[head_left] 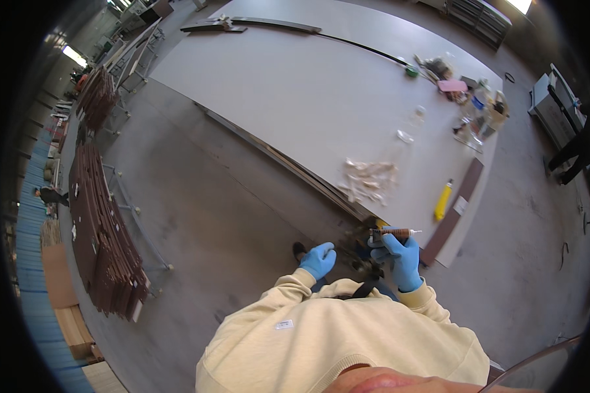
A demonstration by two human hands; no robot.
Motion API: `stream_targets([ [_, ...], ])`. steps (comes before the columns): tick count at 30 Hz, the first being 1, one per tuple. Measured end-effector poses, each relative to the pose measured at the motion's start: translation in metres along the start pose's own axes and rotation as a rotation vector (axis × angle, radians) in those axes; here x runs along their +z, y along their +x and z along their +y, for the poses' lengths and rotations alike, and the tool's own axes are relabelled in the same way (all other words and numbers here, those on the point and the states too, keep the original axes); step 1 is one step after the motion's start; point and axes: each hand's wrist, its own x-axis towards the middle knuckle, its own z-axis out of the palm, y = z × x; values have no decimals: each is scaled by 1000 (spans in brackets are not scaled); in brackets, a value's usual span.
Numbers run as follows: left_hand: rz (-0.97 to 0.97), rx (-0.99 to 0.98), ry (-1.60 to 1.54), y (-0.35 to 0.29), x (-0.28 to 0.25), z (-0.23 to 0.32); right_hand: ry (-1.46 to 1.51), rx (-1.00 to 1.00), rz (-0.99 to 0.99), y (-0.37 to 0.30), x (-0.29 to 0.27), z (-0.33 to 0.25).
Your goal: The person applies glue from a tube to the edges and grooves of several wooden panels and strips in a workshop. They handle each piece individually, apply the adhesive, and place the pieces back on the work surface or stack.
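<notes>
Brown tube (394, 233) with a white nozzle (413, 232) lay in the right hand (406, 261), whose fingers were wrapped around its body by the near edge of the bench (275, 92). Its long axis ran roughly left to right, nozzle pointing toward the right edge and away from the left hand (318, 260). That hand, the farther one, hung left of the tube, off the near left corner; whether its fingers were open or closed could not be told. Beyond the tube, a slim yellow object (444, 200) lay beside a brown strip (446, 221) along the right edge.
</notes>
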Motion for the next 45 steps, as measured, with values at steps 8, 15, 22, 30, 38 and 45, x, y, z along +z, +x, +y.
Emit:
stream_targets([
  [8,123,-17,40,62,-213,-102,15,66,-125,103,224,48],
  [15,252,-167,-90,140,-361,-174,39,84,-211,190,357,53],
  [22,242,91,-47,289,-475,-140,-34,-13,-65,335,436,59],
  [30,450,324,233,475,-692,-146,104,-124,-197,586,595,23],
  [38,515,170,188,676,-890,-138,250,-220,-154,844,719,-23],
  [45,619,579,387,964,-1050,-73,263,-371,121,1039,788,-8],
])
